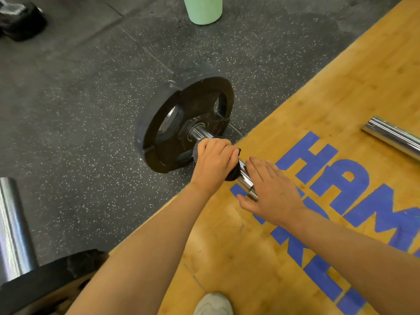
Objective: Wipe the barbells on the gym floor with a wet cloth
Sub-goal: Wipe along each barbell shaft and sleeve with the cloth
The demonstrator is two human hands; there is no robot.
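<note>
left hand [213,161] is wrapped round the dark cloth [233,173] on the bar [244,178], just inside the weight plate [181,123]. right hand [271,193] lies flat on it, fingers straight. bar's axis runs from 11 to 5 o'clock; unwiped length likely lies toward 5. platform [306,87] lettering reads "ham", rest cut off.

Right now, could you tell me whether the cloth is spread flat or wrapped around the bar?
Wrapped: the dark cloth is bunched around the chrome bar under the gripping left hand, beside the plate.
</note>
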